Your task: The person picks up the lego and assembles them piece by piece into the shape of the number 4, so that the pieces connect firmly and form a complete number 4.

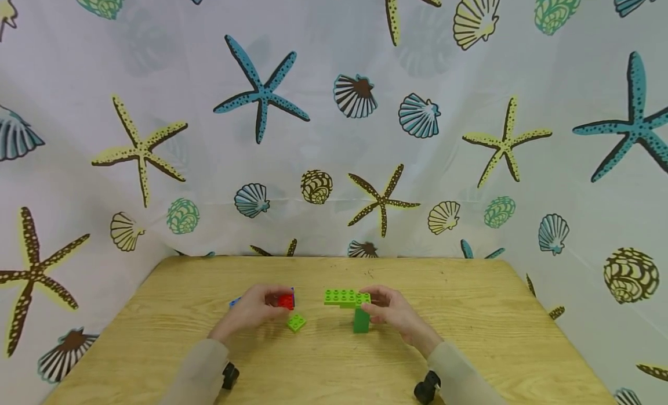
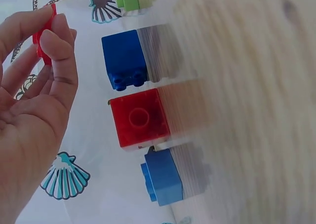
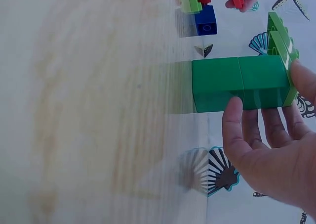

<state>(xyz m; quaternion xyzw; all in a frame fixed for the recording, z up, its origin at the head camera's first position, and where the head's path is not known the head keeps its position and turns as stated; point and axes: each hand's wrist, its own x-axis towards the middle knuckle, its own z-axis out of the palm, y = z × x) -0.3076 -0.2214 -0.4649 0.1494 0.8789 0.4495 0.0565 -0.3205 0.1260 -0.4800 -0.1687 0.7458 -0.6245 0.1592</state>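
Note:
My left hand (image 1: 256,306) pinches a thin red toy brick (image 2: 45,56) between thumb and fingers, held above the table. My right hand (image 1: 396,312) holds a tower of two stacked green bricks (image 3: 217,85) from its right side, its thumb at the light green plates (image 1: 339,296) on top. These plates reach out leftward from the tower, which stands upright on the table. Between the hands lies a small light green brick (image 1: 296,322), studs up. Near the left hand stand a dark blue brick (image 2: 123,58), a red brick (image 2: 139,117) and a lighter blue brick (image 2: 165,177).
The wooden table (image 1: 323,376) carries all the bricks. A white curtain (image 1: 323,138) printed with starfish and shells hangs behind the table and along both sides.

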